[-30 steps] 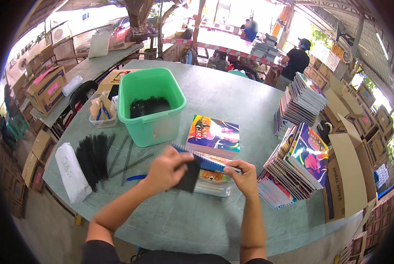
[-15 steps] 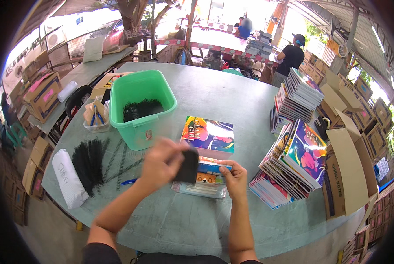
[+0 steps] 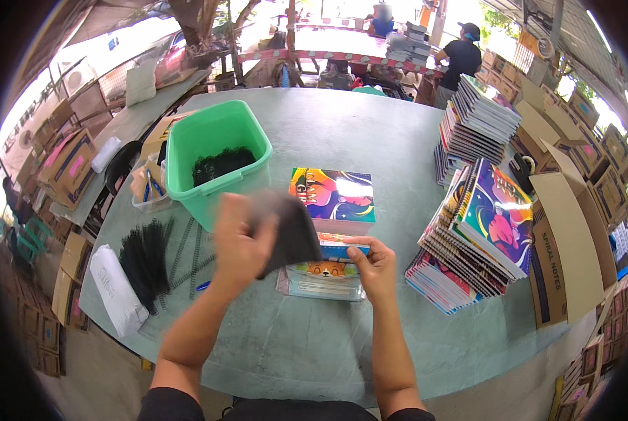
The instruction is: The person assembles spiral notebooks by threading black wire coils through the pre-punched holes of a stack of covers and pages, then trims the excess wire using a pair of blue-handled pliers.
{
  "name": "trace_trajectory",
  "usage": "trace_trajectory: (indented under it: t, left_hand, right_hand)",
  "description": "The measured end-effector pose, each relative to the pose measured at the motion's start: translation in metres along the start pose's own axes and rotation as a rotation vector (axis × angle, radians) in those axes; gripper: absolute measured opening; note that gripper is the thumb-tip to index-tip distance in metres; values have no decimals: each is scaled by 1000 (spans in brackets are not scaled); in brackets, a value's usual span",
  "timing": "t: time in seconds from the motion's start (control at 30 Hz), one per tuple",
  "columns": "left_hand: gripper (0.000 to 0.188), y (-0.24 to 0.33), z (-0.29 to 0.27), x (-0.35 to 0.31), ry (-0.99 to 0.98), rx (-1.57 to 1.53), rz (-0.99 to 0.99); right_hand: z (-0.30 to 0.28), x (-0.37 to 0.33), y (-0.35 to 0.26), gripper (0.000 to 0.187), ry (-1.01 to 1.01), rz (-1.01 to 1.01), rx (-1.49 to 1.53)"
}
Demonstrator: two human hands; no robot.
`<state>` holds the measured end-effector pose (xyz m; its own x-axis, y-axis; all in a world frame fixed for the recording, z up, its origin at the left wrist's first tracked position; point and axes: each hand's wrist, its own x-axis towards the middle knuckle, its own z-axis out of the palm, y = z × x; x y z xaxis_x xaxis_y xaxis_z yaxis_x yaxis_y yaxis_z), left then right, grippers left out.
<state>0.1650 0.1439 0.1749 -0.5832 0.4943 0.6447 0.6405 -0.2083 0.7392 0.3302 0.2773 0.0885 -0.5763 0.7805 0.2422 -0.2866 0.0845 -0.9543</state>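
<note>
My left hand [image 3: 238, 245], smeared by motion, is closed on a dark flat flap [image 3: 293, 237] that blurs toward its upper edge; I cannot make out its exact kind. With thumb and fingers, my right hand [image 3: 376, 272] pinches the right end of a small blue item with a colourful top [image 3: 335, 250]. Part of that item is hidden behind the dark flap. Just below it lies a clear-wrapped pack [image 3: 324, 286] with a cartoon animal face. Beyond both hands sits a stack of notebooks [image 3: 335, 196] with a bright illustrated cover.
A green bin [image 3: 219, 184] with black spiral coils stands left of the notebooks. More black coils [image 3: 145, 256] and a white wrapped roll [image 3: 117, 291] lie at the left. Tall piles of spiral notebooks [image 3: 475, 228] and an open carton [image 3: 573, 245] are on the right.
My left hand has swung up and left with the dark flap, which now shows broader. The right hand keeps its pinch on the blue item. The whole view has tilted slightly.
</note>
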Motion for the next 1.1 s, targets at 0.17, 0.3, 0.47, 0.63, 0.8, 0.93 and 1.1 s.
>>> trace_trajectory:
  t: [0.17, 0.3, 0.47, 0.63, 0.8, 0.93, 1.1]
  left_hand:
    - [31, 5, -6, 6, -75, 217, 150]
    - [30, -8, 7, -16, -172, 293, 283]
    - [31, 7, 4, -10, 68, 328, 249]
    - [26, -3, 9, -44, -712, 178, 87]
    - [27, 16, 7, -33, -375, 111, -56]
    - [23, -20, 20, -98, -662, 237, 145]
    - [20, -16, 28, -44, -236, 525, 524]
  right_hand:
    - [-5, 1, 2, 20, -18, 3, -35]
    - [-1, 2, 2, 20, -4, -3, -31]
    - [1, -1, -7, 20, -28, -42, 66]
    - [-3, -2, -3, 19, -42, -60, 43]
    - [-6, -1, -12, 22, 5, -201, -264]
    - [28, -1, -39, 31, -25, -574, -822]
    - [27, -5, -31, 31, -113, -497, -997]
